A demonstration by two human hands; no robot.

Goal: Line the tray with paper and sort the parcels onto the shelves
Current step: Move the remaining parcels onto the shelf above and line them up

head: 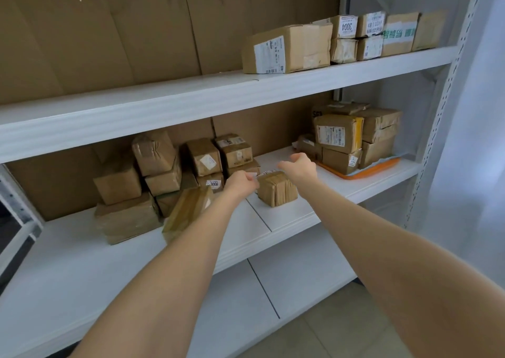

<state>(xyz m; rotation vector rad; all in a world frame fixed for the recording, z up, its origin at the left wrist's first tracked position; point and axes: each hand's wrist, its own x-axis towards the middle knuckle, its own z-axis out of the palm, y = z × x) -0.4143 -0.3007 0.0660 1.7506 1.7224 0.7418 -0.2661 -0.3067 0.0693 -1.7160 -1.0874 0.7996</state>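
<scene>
Head view, shelving unit.

- Orange tray [363, 173] sits at the right end of the middle shelf [287, 218]. A pale sheet of paper [390, 159] shows under its load along the far edge, so the lining step looks done.
- A stack of parcels [338, 136] sits on the tray.
- Left half of the middle shelf: a loose cluster of parcels [153, 152], some piled, one marked 3006.
- Upper shelf [191, 95]: a row of parcels [289, 48] at the right end, one marked 3004.
- Small taped parcel [277, 189] stands alone on the middle shelf, between the cluster and the tray, near the front edge.
- Left hand [240, 184]: fingers curled at the parcel's upper left edge, touching or nearly so; cannot tell whether it grips.
- Right hand [299, 166]: just behind and right of the parcel, fingers loosely curled, holding nothing.

Judgement: sorting is partway. Parcels sit on two shelves, but the tray load awaits sorting. The small parcel seems to be the item in hand; whether this is its final spot is unclear.
</scene>
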